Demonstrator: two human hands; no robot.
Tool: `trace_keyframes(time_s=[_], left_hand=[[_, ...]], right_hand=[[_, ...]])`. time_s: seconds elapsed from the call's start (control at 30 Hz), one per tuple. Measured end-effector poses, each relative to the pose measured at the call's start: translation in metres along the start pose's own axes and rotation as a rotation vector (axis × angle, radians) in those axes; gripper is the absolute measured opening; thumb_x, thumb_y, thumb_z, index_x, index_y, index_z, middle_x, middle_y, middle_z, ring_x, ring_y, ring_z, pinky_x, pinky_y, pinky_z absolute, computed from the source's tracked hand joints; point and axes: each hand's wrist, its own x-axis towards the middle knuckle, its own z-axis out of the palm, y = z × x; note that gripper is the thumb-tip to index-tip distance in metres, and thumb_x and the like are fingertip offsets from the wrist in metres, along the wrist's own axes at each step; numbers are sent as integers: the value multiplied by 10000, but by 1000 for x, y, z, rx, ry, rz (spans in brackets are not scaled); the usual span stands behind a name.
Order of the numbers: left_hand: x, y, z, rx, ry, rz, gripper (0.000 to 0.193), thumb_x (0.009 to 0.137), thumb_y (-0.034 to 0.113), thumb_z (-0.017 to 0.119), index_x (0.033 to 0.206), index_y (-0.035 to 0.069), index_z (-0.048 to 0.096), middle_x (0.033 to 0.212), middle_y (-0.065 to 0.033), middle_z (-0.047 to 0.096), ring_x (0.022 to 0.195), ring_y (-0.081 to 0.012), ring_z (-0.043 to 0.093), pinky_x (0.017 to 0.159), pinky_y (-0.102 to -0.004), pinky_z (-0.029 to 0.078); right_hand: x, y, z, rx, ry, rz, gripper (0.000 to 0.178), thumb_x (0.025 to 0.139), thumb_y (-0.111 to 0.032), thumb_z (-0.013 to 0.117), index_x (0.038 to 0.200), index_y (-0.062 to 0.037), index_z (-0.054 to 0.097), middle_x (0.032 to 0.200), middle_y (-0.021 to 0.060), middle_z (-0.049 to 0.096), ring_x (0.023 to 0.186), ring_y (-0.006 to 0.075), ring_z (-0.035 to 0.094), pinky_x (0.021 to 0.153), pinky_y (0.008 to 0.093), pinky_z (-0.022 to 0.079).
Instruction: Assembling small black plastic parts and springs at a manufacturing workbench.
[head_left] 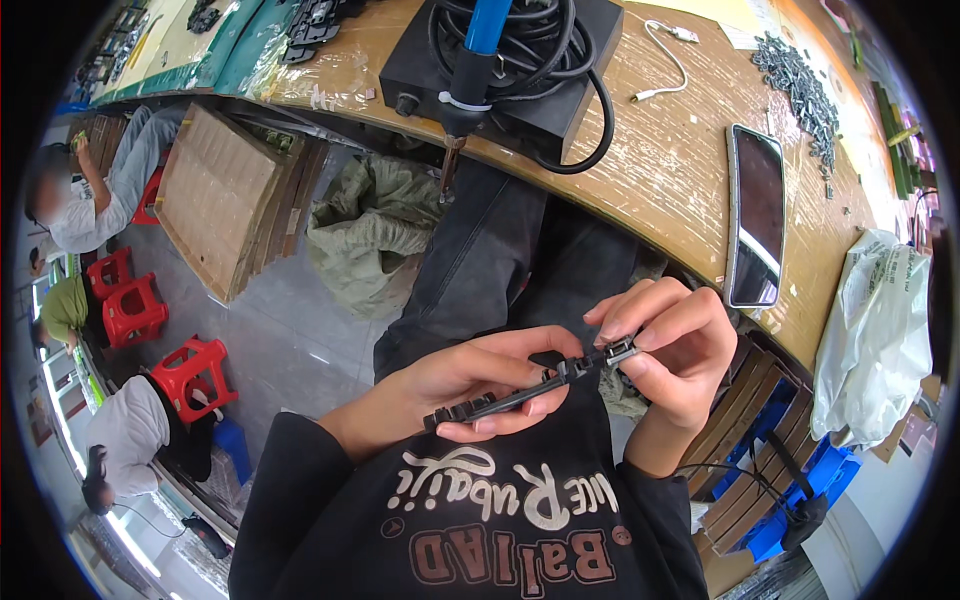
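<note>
Above my lap, my left hand [490, 376] grips a long, narrow black plastic part [520, 395] with raised clip-like blocks along it. The part slants upward to the right. At its upper right end, my right hand [680, 345] pinches a small grey piece [619, 349] between thumb and fingers, against the black part. Whether that piece is fixed to the part I cannot tell. Beyond my hands, a tool with a blue handle [488, 25] and a metal tip points down past the table edge.
On the table [650, 180] are a black box [415, 75] with coiled cable, a phone [756, 215], a white cable [665, 60] and many small grey pieces [800, 90]. A white plastic bag [875, 335] hangs at right. Cardboard [215, 200], red stools [190, 375] and several people are at left.
</note>
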Motion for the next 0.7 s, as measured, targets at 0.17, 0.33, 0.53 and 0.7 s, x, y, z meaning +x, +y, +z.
trace_keyframes(time_s=[0.17,0.33,0.53,0.7], left_hand=[[0,-1,1,32,5,19,259,888,69,358,1141,31,325,765,-134,452,424,-134,450,217,-175,334],[0,0,5,163,78,37,255,880,80,379,1123,19,335,699,-115,475,408,-132,461,226,-175,322],[2,-1,6,180,81,46,251,874,92,403,1105,9,349,693,-103,484,404,-120,457,245,-172,321],[1,0,4,170,78,51,244,874,94,409,1096,10,354,691,-105,488,401,-123,465,259,-171,331]], right_hand=[[-1,2,0,-2,6,-4,170,660,80,626,775,15,518,812,189,596,770,243,588,728,346,479],[-2,5,3,2,28,-62,185,656,89,625,787,15,517,808,188,596,766,249,592,731,358,481],[-3,8,5,19,50,-116,193,656,100,622,792,16,513,801,187,595,751,261,598,745,385,485],[-5,9,5,-11,71,-118,205,651,103,628,797,18,513,795,191,595,754,269,598,726,373,483]])
